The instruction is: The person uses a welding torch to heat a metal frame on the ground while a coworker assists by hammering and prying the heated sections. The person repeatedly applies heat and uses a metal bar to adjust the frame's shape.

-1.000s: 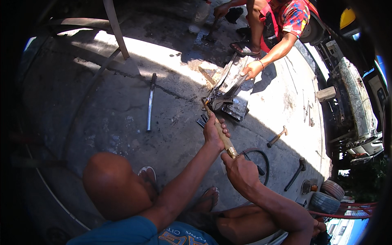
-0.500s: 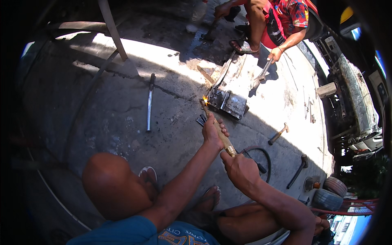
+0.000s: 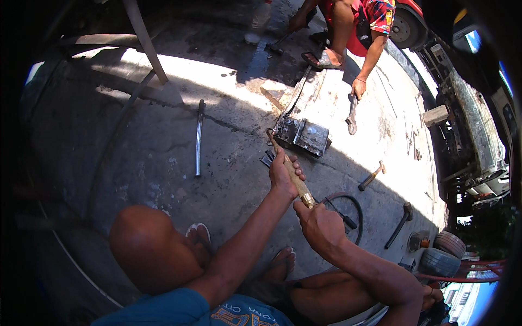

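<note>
A brass-coloured gas torch (image 3: 294,173) slants up and away from me, with my two hands closed on it. My left hand (image 3: 283,176) wraps around the middle of its handle. Behind it, my right hand (image 3: 322,227) grips the rear end near the fitting. The torch tip is at the near left corner of a long, battered metal piece (image 3: 311,138), with only a faint glow there. A co-worker's foot rests at the far end of that piece. One of the co-worker's hands (image 3: 359,88) holds a large wrench (image 3: 352,120) beside it.
A metal bar (image 3: 199,138) lies on the concrete to the left. To the right are a small hammer (image 3: 373,176), a dark-handled hammer (image 3: 399,225), a black hose (image 3: 356,209) and tyres (image 3: 439,262). The co-worker's other hand holds another hammer (image 3: 276,48). A vehicle frame (image 3: 476,133) stands at far right.
The bright flame at the torch tip has shrunk to a faint glow. The co-worker's wrench has moved off the metal piece, to the right and nearer. My hands have barely moved.
</note>
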Motion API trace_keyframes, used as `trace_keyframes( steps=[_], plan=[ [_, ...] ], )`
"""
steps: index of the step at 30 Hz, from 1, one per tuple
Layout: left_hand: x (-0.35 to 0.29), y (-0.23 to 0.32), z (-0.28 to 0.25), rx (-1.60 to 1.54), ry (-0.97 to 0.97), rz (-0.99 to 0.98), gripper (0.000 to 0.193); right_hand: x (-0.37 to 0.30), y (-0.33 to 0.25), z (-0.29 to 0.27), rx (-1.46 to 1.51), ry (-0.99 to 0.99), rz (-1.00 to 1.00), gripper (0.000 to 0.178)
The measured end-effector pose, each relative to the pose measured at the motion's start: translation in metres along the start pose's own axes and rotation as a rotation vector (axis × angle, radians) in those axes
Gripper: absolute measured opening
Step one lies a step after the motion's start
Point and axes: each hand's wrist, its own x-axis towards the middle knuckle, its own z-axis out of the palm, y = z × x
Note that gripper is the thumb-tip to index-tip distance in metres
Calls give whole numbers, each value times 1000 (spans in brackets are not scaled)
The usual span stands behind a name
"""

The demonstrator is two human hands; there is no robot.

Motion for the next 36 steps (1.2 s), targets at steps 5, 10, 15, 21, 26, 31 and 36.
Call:
trace_keyframes(
  steps=[5, 10, 15, 21, 26, 31, 36],
  plan=[
    [3, -2, -4, 29, 55, -21, 52, 0, 11, 4, 79, -3, -67, 10],
    [-5, -5, 0, 42, 42, 41, 52, -7, 34, -4, 241, -28, -191, 29],
    [-3, -7, -1, 118, 45, 111, 52, -13, 54, 5, 542, -116, -131, 70],
    [-3, -28, -10, 308, 105, 142, 55, -28, 68, 47, 901, -230, -54, 81],
    [-1, -32, -25, 449, 128, 171, 52, -32, 68, 87, 1118, -264, -36, 86],
    [-3, -29, -29, 606, 169, 239, 49, -28, 51, 126, 1267, -125, -76, 83],
    [-10, -32, -23, 744, 239, 262, 43, -29, 28, 162, 1420, 82, -113, 84]
  ],
)
